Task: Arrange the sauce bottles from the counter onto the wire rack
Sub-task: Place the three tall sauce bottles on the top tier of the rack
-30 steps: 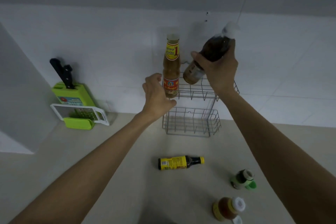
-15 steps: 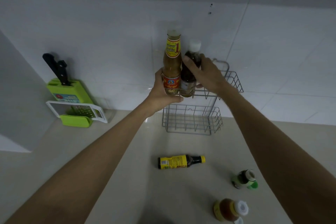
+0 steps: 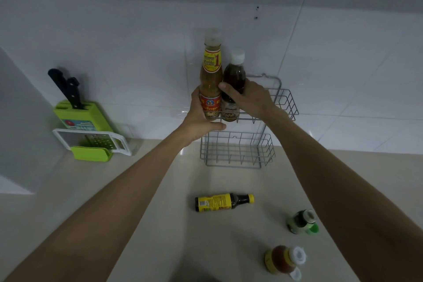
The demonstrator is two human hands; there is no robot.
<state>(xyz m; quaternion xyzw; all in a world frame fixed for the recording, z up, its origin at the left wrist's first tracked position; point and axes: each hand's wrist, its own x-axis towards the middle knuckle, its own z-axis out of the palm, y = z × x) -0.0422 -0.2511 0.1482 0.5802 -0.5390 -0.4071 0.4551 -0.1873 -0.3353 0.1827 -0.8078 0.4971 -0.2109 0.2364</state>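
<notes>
A grey two-tier wire rack (image 3: 285, 103) stands against the tiled wall. In its upper tier stand a tall orange sauce bottle (image 3: 210, 75) with a yellow neck label and, right beside it, a shorter dark sauce bottle (image 3: 234, 75) with a white cap. My left hand (image 3: 200, 119) wraps around the orange bottle's lower part. My right hand (image 3: 248, 97) grips the dark bottle's body. On the counter lie a dark bottle with a yellow label (image 3: 223, 202), a small green-capped bottle (image 3: 301, 222) and an orange bottle with a white cap (image 3: 283, 260).
A green knife block (image 3: 80, 117) with black-handled knives and a white grater (image 3: 91, 142) sit at the left against the wall. The rack's lower tier (image 3: 238, 153) holds nothing. A white wall panel juts out at far left.
My right hand brought the dark bottle from tilted above the rack down upright into the upper tier beside the orange bottle. My left hand closed around the orange bottle.
</notes>
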